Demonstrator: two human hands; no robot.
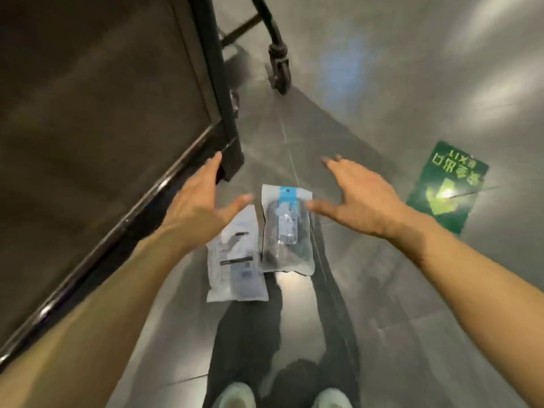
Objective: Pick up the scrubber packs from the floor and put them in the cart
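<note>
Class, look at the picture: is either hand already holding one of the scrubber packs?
No: the left hand and right hand are both spread open above the two scrubber packs, which lie flat on the floor.

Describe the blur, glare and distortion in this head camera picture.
Head view: motion blur softens both the left hand and the right hand, and the print on the two packs cannot be read; glare streaks the glossy floor and flares on the green exit sign; the wide lens bends the cart's edge; the person's shadow darkens the tiles under the packs.
</note>
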